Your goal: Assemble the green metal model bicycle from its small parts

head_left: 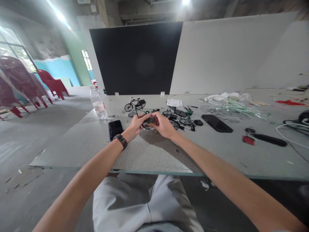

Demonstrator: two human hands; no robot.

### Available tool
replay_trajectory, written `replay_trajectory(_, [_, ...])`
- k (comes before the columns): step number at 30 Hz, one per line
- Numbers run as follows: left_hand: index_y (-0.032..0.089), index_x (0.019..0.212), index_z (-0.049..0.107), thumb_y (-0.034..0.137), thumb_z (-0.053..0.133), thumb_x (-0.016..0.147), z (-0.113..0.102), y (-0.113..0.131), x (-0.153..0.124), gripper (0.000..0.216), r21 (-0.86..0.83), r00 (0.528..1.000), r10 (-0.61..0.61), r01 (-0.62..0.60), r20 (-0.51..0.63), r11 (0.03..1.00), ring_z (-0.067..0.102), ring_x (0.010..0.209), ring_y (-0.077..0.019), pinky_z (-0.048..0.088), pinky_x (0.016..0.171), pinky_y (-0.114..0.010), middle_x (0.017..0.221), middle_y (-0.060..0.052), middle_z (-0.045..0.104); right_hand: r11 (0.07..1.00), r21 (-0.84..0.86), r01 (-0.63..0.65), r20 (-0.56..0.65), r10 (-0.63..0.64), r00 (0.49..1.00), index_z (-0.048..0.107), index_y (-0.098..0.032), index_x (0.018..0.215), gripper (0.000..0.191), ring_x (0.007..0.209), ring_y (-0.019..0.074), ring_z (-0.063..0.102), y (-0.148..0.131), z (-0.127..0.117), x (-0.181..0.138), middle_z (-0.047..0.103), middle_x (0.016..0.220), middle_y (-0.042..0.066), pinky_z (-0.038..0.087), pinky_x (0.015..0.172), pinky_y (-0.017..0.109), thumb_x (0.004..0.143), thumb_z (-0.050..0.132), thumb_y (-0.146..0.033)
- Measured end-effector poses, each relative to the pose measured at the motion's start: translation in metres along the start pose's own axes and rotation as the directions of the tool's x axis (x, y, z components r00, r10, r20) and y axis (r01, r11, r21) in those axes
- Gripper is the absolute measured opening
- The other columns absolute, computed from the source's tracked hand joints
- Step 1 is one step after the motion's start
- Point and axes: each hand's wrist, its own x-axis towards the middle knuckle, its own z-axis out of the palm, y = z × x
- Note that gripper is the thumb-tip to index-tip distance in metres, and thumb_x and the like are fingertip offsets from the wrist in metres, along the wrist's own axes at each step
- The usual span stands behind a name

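Observation:
Between my hands, just above the front part of the table, is a small model bicycle [149, 122] with a green frame and a spoked wheel. My left hand [138, 123] grips it from the left, with fingers closed around the frame. From the right, my right hand [163, 125] pinches at the wheel, its fingertips partly hidden. Behind them stands a finished-looking black model bicycle [135, 103] upright. Loose bicycle parts [185, 121], among them several wheels and dark green and black pieces, lie to the right of my right hand.
A water bottle [99, 106] stands at the left, near a dark phone [115, 129]. To the right lie a larger black phone [216, 123], a black-handled tool [270, 140], a red piece [248, 140] and crumpled plastic wrapping [241, 106]. A printed sheet [174, 102] sits at the back.

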Motion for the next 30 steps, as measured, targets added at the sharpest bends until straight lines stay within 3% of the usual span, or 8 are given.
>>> replay_trajectory(5, [0.012,0.079,0.074,0.036,0.085,0.071,-0.002,-0.001,0.002,0.028,0.008,1.000,0.000,0.000,-0.010,1.000,0.059,0.063,-0.0118,0.041,0.053,-0.024,0.077,-0.006,0.068,1.000,0.007,-0.011,-0.009,0.011,1.000,0.051,-0.023,0.114,0.044,0.063,0.0168,0.055,0.001,0.000,0.000,0.059,0.076,-0.001,0.041,0.060,0.029,0.087,0.067,-0.055])
replay_trajectory(12, [0.012,0.080,0.075,0.039,0.085,0.070,0.001,0.002,0.000,0.030,-0.005,1.000,0.000,0.000,0.000,1.000,0.063,0.069,-0.0153,0.048,0.062,-0.027,0.081,-0.009,0.071,0.999,0.036,-0.019,0.006,0.019,1.000,0.054,-0.021,0.122,0.040,0.080,0.0212,0.065,-0.002,-0.007,0.003,0.067,0.104,0.010,0.052,0.071,0.034,0.097,0.050,-0.052])
replay_trajectory(18, [0.015,0.078,0.074,0.041,0.086,0.066,-0.003,0.003,0.006,0.032,0.014,0.986,0.033,-0.031,-0.165,0.999,0.060,0.062,-0.0132,0.042,0.053,-0.025,0.077,-0.006,0.069,0.998,-0.053,-0.038,-0.022,0.036,0.999,0.057,-0.018,0.117,0.030,0.091,0.0248,0.065,0.010,-0.007,0.004,0.067,0.103,0.012,0.051,0.077,0.038,0.102,0.044,-0.040])
replay_trajectory(24, [0.015,0.077,0.073,0.047,0.089,0.061,-0.016,0.001,0.014,0.039,0.059,0.967,0.057,-0.044,-0.248,0.997,0.058,0.060,-0.0124,0.037,0.049,-0.023,0.078,-0.006,0.069,0.962,-0.272,0.013,0.237,0.054,0.970,0.069,-0.017,0.107,0.019,0.101,0.0278,0.062,0.014,-0.001,0.002,0.066,0.109,0.014,0.049,0.084,0.040,0.096,0.054,-0.023])
replay_trajectory(30, [0.016,0.074,0.070,0.047,0.090,0.059,-0.019,-0.001,0.017,0.040,0.055,0.959,0.061,-0.048,-0.278,0.997,0.061,0.067,-0.0158,0.043,0.055,-0.025,0.083,-0.008,0.072,0.918,-0.384,0.100,0.327,0.034,0.944,0.074,-0.026,0.114,0.025,0.115,0.0322,0.057,0.006,0.005,0.002,0.066,0.120,0.011,0.043,0.094,0.047,0.098,0.054,-0.029])
